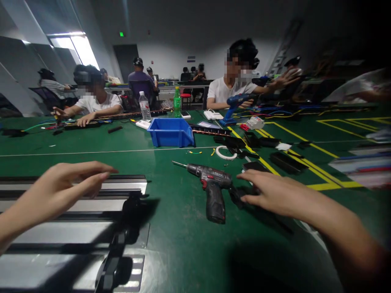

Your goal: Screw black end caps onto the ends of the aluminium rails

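Note:
My left hand (76,179) hovers over the far edge of a silver metal panel (91,234) crossed by black rails. Its fingers are stretched out and nothing is in them. A black fitting (114,256) stands along the panel's right side, its dark shadow falling nearby. To the right, a black and red cordless drill (214,183) lies on its side, its bit pointing left. My right hand (269,189) is just right of the drill's rear, thumb and fingers apart, holding nothing I can see. Dark parts (236,197) lie partly hidden beneath it.
Beyond the drill stand a blue bin (171,134), a green bottle (177,101), a clear bottle (144,106) and a blue drill (233,108). A white cable coil (226,152) and black pieces (287,162) lie on the green table (177,256). Co-workers sit across.

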`<act>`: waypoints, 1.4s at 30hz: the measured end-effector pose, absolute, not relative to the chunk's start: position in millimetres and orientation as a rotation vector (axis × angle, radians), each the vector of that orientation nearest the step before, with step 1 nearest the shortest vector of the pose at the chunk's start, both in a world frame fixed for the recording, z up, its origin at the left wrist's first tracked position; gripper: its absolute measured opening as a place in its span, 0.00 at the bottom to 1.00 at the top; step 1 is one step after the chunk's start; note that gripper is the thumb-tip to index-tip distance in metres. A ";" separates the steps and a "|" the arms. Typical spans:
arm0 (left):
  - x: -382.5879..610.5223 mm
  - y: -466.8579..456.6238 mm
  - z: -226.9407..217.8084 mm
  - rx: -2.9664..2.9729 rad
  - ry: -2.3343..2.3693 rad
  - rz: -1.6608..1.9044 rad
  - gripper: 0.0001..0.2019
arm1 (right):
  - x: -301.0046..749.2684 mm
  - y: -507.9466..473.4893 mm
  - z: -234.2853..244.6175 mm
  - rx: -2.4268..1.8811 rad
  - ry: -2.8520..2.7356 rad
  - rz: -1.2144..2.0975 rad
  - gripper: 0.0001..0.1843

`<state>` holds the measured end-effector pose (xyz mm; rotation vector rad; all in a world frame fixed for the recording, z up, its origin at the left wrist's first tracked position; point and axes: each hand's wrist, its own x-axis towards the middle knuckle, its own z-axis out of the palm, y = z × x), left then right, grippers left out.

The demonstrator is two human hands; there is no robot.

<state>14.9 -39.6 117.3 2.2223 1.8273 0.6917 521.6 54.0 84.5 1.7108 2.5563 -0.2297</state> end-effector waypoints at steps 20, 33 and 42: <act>-19.3 13.4 2.9 2.405 1.700 0.771 0.14 | 415.4 19.9 72.4 1.808 3.097 -0.168 0.21; -20.7 12.9 7.2 2.208 1.776 0.734 0.17 | 280.3 55.5 -17.7 1.587 3.165 -0.445 0.22; -23.1 16.8 3.2 2.160 1.803 0.600 0.18 | 281.0 49.6 -45.5 1.481 3.298 -0.583 0.27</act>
